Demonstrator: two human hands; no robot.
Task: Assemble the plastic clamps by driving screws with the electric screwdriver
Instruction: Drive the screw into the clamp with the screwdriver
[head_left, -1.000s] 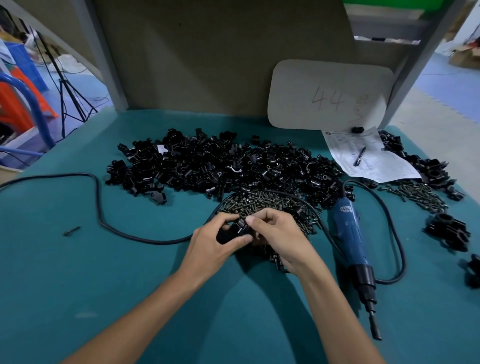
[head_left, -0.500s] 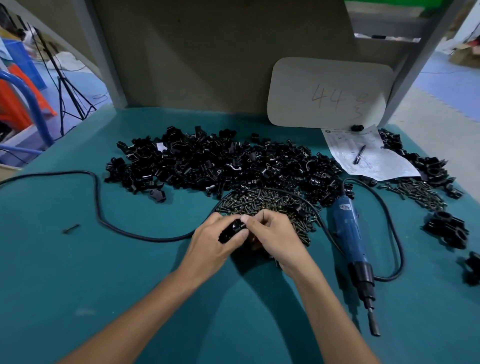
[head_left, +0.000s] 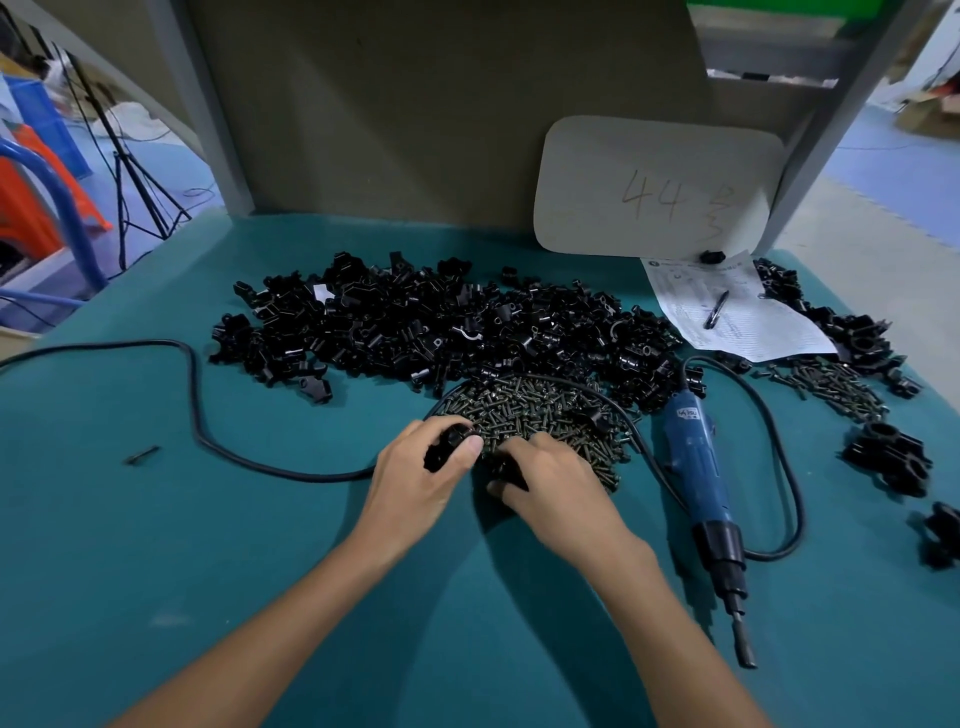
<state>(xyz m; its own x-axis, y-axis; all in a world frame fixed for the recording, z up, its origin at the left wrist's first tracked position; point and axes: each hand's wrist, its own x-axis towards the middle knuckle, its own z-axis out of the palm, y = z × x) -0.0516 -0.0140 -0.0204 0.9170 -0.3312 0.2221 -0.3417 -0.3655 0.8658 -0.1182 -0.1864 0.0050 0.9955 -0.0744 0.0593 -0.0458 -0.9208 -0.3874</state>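
My left hand (head_left: 421, 478) grips a black plastic clamp (head_left: 445, 446) at the near left edge of a heap of dark screws (head_left: 545, 410). My right hand (head_left: 550, 478) lies palm down on the near side of that heap, fingers curled over something dark; what they pinch is hidden. A large pile of black clamp parts (head_left: 441, 327) spreads behind the screws. The blue electric screwdriver (head_left: 698, 467) lies on the green table (head_left: 208, 545) right of my right hand, bit pointing toward me.
The screwdriver's black cable (head_left: 192, 395) loops over the table to the left and around the screw heap. Assembled clamps (head_left: 888, 457) and a second screw pile (head_left: 831, 384) lie at the right. A paper sheet with a pen (head_left: 727, 312) and a white board marked 44 (head_left: 654, 187) stand behind.
My hands have parted. The right hand left the clamp and dropped onto the screw heap; the left hand keeps holding the clamp.
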